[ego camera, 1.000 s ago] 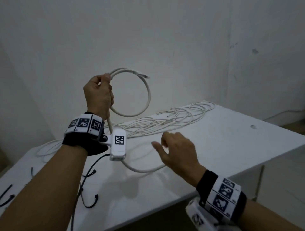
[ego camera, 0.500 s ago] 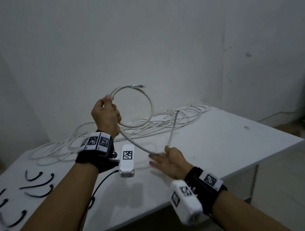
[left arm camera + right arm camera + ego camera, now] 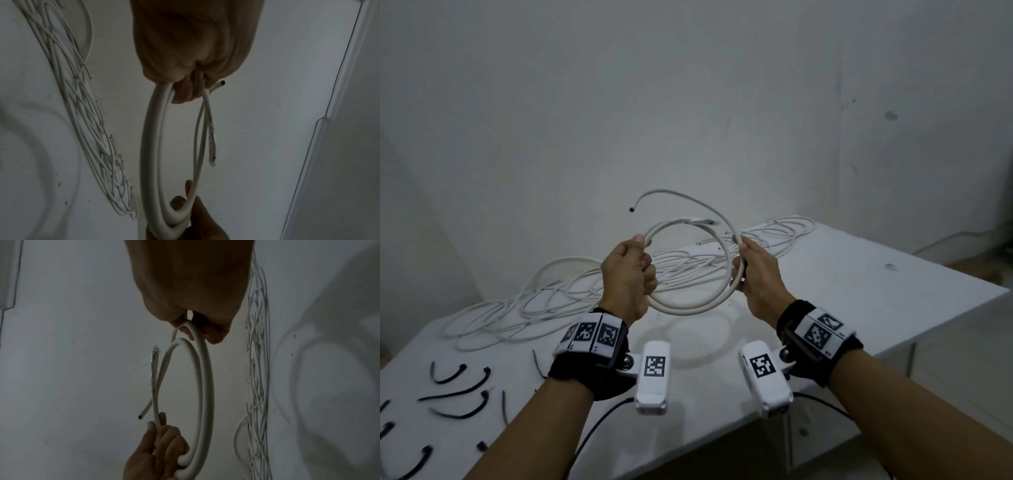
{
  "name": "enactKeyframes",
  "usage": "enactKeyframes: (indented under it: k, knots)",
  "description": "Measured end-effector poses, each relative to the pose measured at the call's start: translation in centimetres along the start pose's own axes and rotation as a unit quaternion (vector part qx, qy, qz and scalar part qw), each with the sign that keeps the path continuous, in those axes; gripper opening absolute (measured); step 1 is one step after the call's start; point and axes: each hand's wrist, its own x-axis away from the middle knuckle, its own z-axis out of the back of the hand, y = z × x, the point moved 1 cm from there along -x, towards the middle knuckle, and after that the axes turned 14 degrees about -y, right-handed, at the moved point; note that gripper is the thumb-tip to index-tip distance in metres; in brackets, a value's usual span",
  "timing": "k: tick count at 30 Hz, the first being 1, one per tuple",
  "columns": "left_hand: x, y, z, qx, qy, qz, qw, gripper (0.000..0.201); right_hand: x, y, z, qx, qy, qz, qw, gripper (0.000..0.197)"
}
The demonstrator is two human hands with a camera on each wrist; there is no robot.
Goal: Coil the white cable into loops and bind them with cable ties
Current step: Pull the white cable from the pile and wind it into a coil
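Note:
A white cable [image 3: 690, 306] [image 3: 151, 155] [image 3: 206, 382] is wound into a small round coil of two loops, held in the air above the table. My left hand [image 3: 628, 274] [image 3: 189, 91] grips the coil's left side in a fist. My right hand [image 3: 755, 272] [image 3: 197, 331] grips its right side, fingers curled round the strands. One cut end [image 3: 631, 209] arcs free above the coil; a frayed end [image 3: 705, 221] [image 3: 212, 146] sticks out at the top. Several black cable ties [image 3: 457, 394] lie at the table's near left.
A long tangle of thin white cables [image 3: 571, 291] stretches across the back of the white table [image 3: 859, 291], from the left edge to the far right corner. A plain wall stands close behind. The table's right edge drops to the floor.
My right hand rose from the table, bringing the loose tail up into a second loop, and now grips the coil's right side. The left hand came lower and toward the centre.

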Motion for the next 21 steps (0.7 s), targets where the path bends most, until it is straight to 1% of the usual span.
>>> enactKeyframes:
  k: [4,11,15,18,21]
  knots:
    - [0.1,-0.2,-0.6,-0.015,-0.019,0.015,1.000,0.022,0.4,-0.3,0.6,0.040,-0.032,0.014,0.999,0.026]
    - [0.1,-0.4,-0.8,-0.045,-0.038,0.019,0.998,0.020,0.3,-0.3,0.6,0.146,-0.036,0.078,0.986,0.031]
    - [0.5,-1.0,-0.9,-0.080,-0.051,0.019,0.995,0.018,0.2,-1.3,0.2,0.121,-0.047,0.076,0.989,0.028]
    - [0.7,-1.3,-0.9,-0.079,-0.058,0.011,0.995,0.018,0.2,-2.1,0.1,0.130,-0.065,0.078,0.986,0.030]
    - [0.7,-1.0,-1.0,-0.094,-0.060,0.009,0.994,0.019,0.1,-2.7,0.4,0.133,-0.084,0.065,0.985,0.029]
